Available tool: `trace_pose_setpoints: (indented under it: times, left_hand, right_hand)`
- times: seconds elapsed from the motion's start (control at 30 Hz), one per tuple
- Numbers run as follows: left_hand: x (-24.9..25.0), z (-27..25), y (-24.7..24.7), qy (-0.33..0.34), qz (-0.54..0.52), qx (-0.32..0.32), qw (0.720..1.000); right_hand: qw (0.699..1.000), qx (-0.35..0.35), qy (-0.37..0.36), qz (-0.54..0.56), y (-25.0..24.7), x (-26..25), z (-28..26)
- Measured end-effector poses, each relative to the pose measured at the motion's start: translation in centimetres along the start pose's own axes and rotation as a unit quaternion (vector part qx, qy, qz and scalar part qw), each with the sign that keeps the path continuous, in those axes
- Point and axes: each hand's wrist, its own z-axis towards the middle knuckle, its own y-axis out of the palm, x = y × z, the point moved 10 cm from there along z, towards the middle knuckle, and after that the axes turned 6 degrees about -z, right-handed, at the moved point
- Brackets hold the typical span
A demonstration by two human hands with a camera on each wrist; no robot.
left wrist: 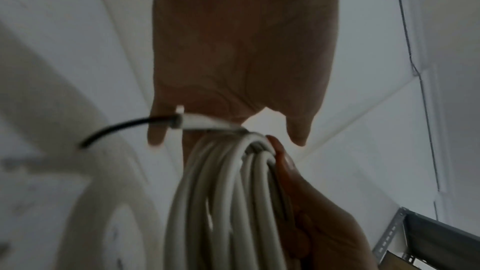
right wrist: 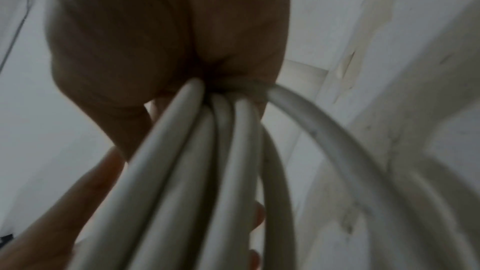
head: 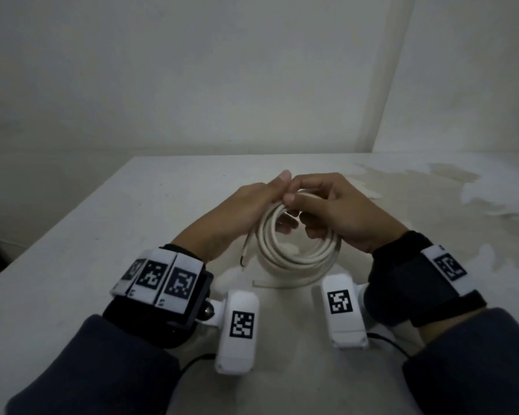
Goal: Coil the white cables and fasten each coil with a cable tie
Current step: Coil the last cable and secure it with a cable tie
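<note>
Both of your hands meet at the far side of the white cable coil point(head: 297, 250), lifted just above the table point(head: 72, 250). Your left hand point(head: 246, 205) and right hand point(head: 342, 211) each curl round the bundled loops there, while a stripped dark cable end point(head: 242, 261) hangs free by your left wrist.

White table point(head: 102, 235); stained, peeling surface

Both hands point(head: 294, 211) together — fingers curled, gripping.
</note>
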Motion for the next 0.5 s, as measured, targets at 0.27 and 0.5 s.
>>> trace_pose_setpoints:
  times: [0.27, 0.5]
  left_hand:
    - [-0.4, -0.2, -1.0, 0.017, -0.078, 0.160, 0.984]
    - [-1.9, -1.6, -5.1, 0.012, -0.153, 0.346, 0.925]
  right_hand:
    - [0.992, 0.126, -0.015, 0.021, -1.0, -0.1, 0.3]
    - [0.987, 0.131, 0.000, 0.091, 0.5, 1.3, 1.0]
